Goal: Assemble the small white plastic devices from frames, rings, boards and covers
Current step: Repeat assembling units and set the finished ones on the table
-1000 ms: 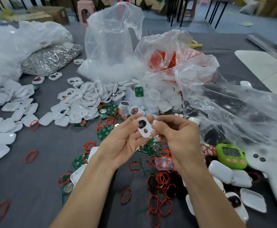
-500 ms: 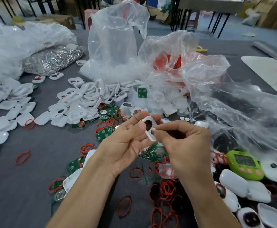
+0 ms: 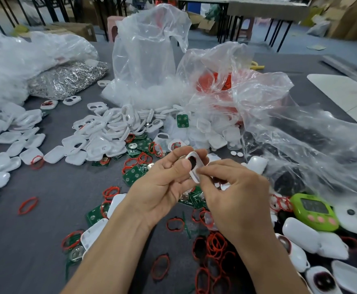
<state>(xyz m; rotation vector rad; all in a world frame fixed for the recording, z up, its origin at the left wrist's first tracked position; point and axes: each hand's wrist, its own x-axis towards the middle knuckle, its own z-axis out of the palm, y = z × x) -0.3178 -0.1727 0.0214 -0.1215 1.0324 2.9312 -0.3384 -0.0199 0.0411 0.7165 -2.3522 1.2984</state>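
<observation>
1. The left hand (image 3: 164, 183) grips a white frame (image 3: 194, 174), thumb pressed on its near face beside the dark opening, fingers curled behind it.
2. The right hand (image 3: 237, 200) pinches the lower end of the same frame between thumb and forefinger; its other fingers are curled loosely underneath.
3. The frame is held tilted, clear above the grey worktop (image 3: 46, 240), at the middle of the view.
4. Directly below the hands lie scattered red rings (image 3: 215, 245) and green boards (image 3: 132, 175), some overlapping.
5. Beyond the hands sits a heap of white frames (image 3: 109, 128); white covers (image 3: 14, 145) spread out to the left.
6. To the right, a finished green device (image 3: 315, 211) rests beside several closed white shells (image 3: 300, 232).
7. At the back stand crumpled clear plastic bags (image 3: 150, 49), and to the left a bag of shiny metal pieces (image 3: 67, 79).
</observation>
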